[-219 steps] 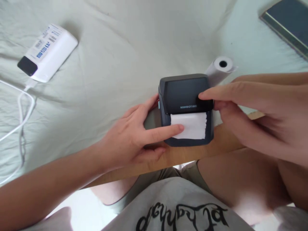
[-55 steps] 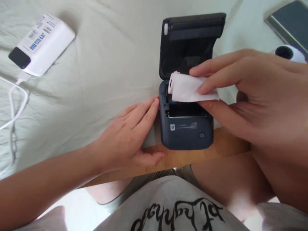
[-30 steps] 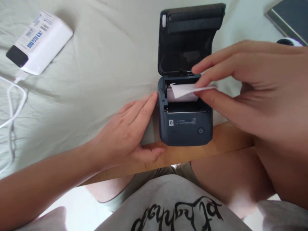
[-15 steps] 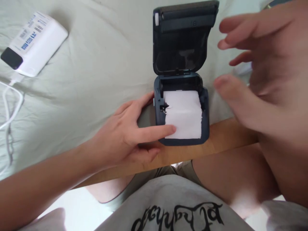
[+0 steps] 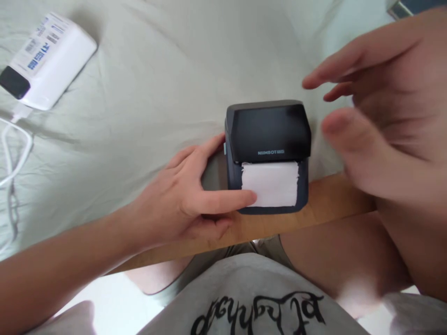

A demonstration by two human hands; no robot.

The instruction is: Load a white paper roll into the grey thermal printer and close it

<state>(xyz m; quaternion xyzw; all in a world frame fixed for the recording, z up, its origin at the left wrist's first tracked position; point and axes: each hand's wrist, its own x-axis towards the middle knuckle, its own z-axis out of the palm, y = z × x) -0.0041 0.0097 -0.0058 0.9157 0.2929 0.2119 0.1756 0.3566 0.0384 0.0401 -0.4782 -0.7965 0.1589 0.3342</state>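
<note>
Sitting shut at the worktop's near edge: small dark grey plastic label printer, white paper strip already feeding out. Left hand bracing its side, forefinger pinning the strip; right hand hovering open, empty. Only trimming seemingly remaining.

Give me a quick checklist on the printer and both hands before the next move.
1. Printer lid shut: ok.
2. Paper sticks out of the slot below the lid: ok.
3. Left hand steadies the printer, forefinger on the paper's corner: ok.
4. Right hand open, off the printer, holding nothing: ok.
5. Printer fully on the table: not ok, it sits at the wooden edge.
6. Lid latched: cannot tell.
</note>
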